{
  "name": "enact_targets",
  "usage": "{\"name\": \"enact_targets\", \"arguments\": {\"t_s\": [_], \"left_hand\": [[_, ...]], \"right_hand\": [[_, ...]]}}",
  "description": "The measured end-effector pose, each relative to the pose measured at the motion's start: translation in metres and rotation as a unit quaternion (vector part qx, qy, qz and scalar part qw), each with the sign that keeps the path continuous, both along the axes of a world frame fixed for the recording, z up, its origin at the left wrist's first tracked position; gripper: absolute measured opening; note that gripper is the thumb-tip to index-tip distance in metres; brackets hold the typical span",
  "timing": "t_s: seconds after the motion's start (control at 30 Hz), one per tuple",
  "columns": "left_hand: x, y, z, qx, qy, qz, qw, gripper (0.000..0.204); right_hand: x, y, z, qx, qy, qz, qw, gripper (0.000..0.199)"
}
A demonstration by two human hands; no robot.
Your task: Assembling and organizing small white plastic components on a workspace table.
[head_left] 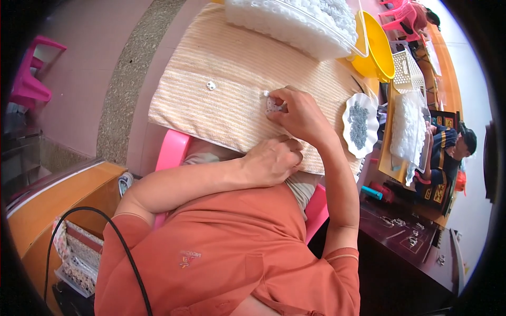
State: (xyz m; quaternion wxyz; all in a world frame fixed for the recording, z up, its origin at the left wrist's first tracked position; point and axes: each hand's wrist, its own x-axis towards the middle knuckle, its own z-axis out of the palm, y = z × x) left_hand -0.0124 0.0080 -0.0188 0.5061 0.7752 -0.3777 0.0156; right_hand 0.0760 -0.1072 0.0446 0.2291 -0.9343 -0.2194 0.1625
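My right hand (299, 113) rests on the striped beige towel (211, 113) and pinches a small white part (273, 105) between its fingertips. My left hand (274, 158) lies closed at the towel's near edge, just below the right hand; whether it holds something is hidden. One loose small white ring piece (211, 85) lies on the towel to the left. A clear tray (295, 21) full of small white parts stands at the towel's far side.
A white scalloped dish (352, 108) of small grey parts sits right of the towel. Beyond it are a yellow bowl (377, 47), a white basket (408, 68) and another tray of white parts (408, 126). Another person (448, 150) sits at the right. Pink chairs (26, 79) stand around.
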Motion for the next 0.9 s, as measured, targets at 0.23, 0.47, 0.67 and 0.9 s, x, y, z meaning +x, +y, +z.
{"name": "enact_targets", "arguments": {"t_s": [0.23,0.47,0.67,0.9], "left_hand": [[-0.002,-0.003,-0.009,0.015,-0.02,0.002,1.0,0.015],[-0.004,-0.004,-0.007,0.026,-0.024,0.014,0.999,0.016],[-0.002,-0.001,-0.001,0.019,0.027,-0.007,0.999,0.018],[-0.003,-0.014,-0.014,-0.004,0.048,-0.004,0.999,0.018]], "right_hand": [[0.016,0.033,0.001,0.013,0.03,0.02,0.999,0.037],[0.028,0.065,0.001,0.001,0.04,0.045,0.998,0.036],[0.037,0.092,-0.004,0.012,0.026,0.088,0.996,0.034],[0.041,0.108,-0.011,0.042,0.011,0.101,0.994,0.033]]}}
